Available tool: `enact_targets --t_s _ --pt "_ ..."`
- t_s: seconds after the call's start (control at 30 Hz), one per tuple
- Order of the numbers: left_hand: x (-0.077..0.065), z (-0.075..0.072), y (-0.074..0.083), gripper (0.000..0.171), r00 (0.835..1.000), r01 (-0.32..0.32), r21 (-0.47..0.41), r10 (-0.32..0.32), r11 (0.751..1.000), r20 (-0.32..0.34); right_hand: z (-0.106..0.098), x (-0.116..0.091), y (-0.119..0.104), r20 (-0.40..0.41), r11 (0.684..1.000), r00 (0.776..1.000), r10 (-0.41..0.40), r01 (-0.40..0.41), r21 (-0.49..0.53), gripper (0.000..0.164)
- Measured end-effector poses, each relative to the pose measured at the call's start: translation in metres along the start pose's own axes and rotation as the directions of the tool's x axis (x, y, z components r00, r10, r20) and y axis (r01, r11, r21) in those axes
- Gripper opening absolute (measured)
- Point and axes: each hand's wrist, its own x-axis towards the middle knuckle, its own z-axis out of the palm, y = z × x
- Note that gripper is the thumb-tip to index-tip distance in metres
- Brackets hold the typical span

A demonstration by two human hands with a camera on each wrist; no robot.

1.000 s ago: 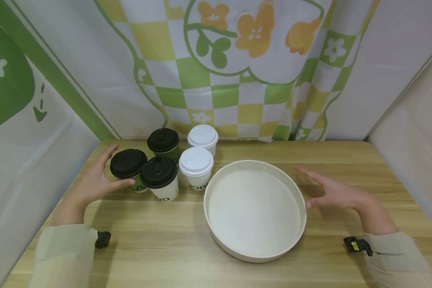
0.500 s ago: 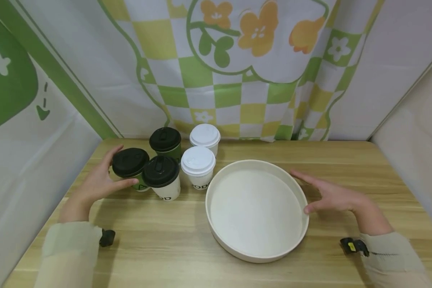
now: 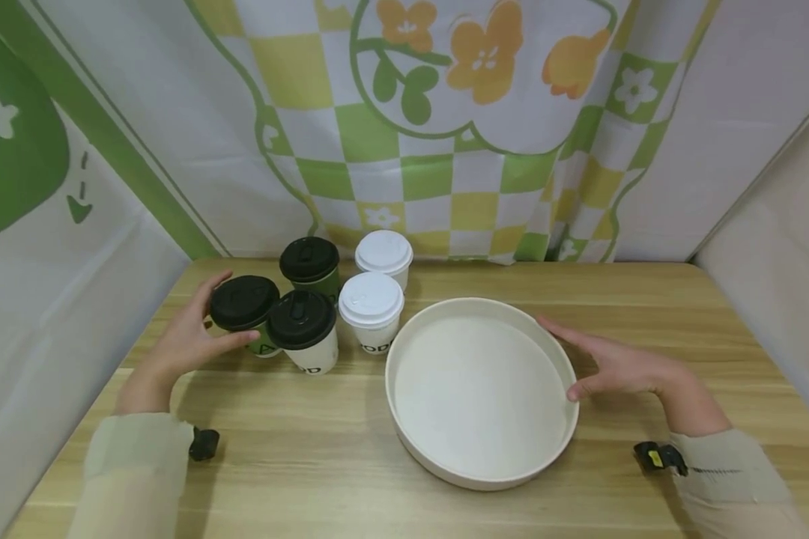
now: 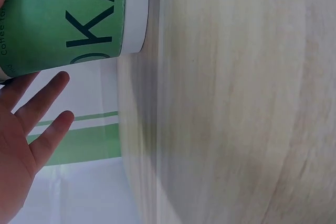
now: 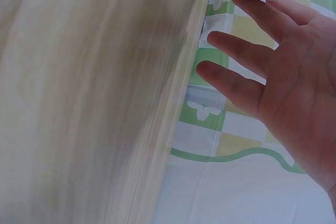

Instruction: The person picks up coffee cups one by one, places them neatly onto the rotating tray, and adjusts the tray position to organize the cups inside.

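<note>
Both hands had closed in since the earlier frame: left hand at a green cup, right hand at a round tray.

Nearest on the wooden table, the cream tray lay flat; the right hand's straight, spread fingers and thumb met its right side, seemingly splayed to suit the curve. Farther left, the left thumb and fingers spanned the green cup, apparently parted for its girth; gripping or merely touching, I couldn't tell. Close beside stood a black-lidded white cup and a white-lidded cup; behind, another of each lid colour. Beyond hung a checked curtain.
</note>
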Motion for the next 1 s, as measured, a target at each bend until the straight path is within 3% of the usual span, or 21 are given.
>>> enact_targets --t_s 0.3,1.0 --pt "0.0015 -0.0009 -0.0002 0.107 0.999 -0.042 -0.056 0.041 0.998 -0.019 -0.0009 0.0046 -0.0023 0.01 1.0 1.0 0.021 -0.021 0.001 0.109" --pt "-0.0041 0.0006 -0.0079 0.1 0.997 -0.059 -0.124 0.053 0.991 -0.051 0.0002 0.0001 0.0051 0.046 0.996 0.999 -0.016 0.012 0.093 0.112"
